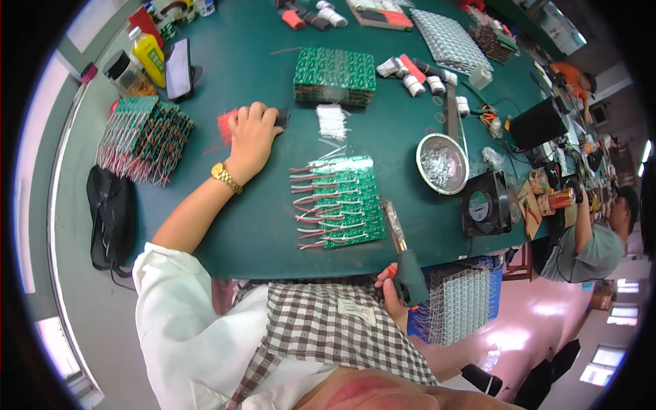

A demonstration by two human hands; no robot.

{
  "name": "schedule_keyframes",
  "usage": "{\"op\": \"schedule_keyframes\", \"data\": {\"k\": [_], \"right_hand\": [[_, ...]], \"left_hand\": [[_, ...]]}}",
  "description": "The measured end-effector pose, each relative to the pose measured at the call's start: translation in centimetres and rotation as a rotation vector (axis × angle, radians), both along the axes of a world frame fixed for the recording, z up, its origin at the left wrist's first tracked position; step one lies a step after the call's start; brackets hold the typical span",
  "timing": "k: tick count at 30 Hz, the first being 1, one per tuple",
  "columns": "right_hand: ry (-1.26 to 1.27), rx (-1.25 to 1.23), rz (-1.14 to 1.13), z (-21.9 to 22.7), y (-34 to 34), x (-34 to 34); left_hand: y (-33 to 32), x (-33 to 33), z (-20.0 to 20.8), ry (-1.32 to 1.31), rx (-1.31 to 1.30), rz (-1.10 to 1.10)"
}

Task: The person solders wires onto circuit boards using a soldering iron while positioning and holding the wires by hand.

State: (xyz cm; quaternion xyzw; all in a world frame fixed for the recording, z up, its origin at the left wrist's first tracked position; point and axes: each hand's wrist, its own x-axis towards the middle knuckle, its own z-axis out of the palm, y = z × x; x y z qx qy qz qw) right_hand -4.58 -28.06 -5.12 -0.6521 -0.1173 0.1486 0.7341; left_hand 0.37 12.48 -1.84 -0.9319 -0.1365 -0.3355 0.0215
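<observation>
Circuit panel (365,217) is lying at six o'clock from stacked boards (335,67), right hand (391,298) clasping a soldering iron (410,277), left hand (253,137), closure unclear, apparently picking red wires (224,124), next likely needing separating.

I can't see what the left hand (251,140) covers beside the red wires (225,126); a green handle (410,275) hides part of the right hand (392,295) from me
</observation>
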Motion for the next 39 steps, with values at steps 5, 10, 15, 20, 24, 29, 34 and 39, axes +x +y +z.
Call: {"op": "schedule_keyframes", "data": {"k": [5,10,15,20,24,29,34,39], "right_hand": [[-0.036,0.012,0.026,-0.3,0.3,0.2],[0.015,0.018,0.027,-0.9,-0.4,-0.1],[0.007,0.112,-0.028,-2.1,-0.2,-0.5],[-0.036,0.117,-0.026,-2.5,0.2,-0.1],[-0.083,0.093,-0.013,-2.4,0.5,0.2],[-0.047,0.033,0.013,-1.5,0.3,0.4],[-0.04,0.014,0.017,-1.1,0.4,0.1],[-0.025,-0.157,0.162,-0.3,-0.6,0.3]], "left_hand": [[0.5,0.0,0.0,0.022,0.079,-0.041],[-0.3,-0.6,0.1,0.01,0.159,-0.067],[-0.5,-0.4,-0.5,0.04,0.104,-0.091],[-0.3,-0.4,0.1,-0.019,0.062,-0.139],[0.6,-0.1,0.0,-0.1,-0.021,-0.215],[0.2,-0.5,-0.5,-0.112,-0.456,-0.168],[-0.4,-0.5,-0.7,-0.117,-0.705,-0.209],[-2.2,-0.6,1.2,-0.124,-0.582,-0.378]]}}
